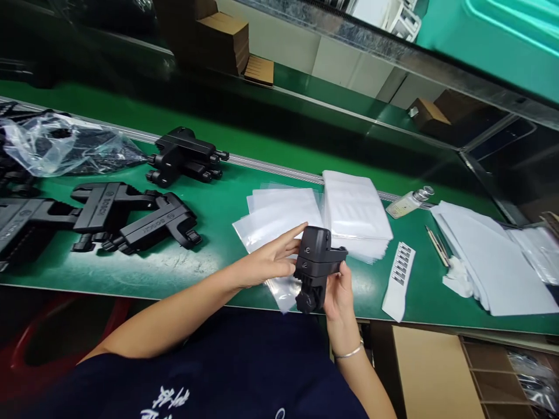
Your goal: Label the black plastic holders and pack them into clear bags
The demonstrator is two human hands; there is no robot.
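Note:
I hold a black plastic bracket part [315, 265] over the near edge of the green bench. My right hand [338, 294] grips it from below and behind, fingers wrapped round its lower end. My left hand [273, 259] rests against its left side with the fingers stretched out along it. A thin clear plastic bag [283, 291] hangs beneath the part, between my hands. Just beyond lie fanned stacks of clear bags [353, 212].
Several black bracket assemblies [131, 218] lie on the green bench [218, 203] to the left, one more [186, 154] farther back, beside a crumpled clear bag [56, 145]. Right: a label strip [399, 279], small glass bottle [408, 202], sticks [437, 244], white sheets [489, 262]. Cardboard boxes [227, 41] behind.

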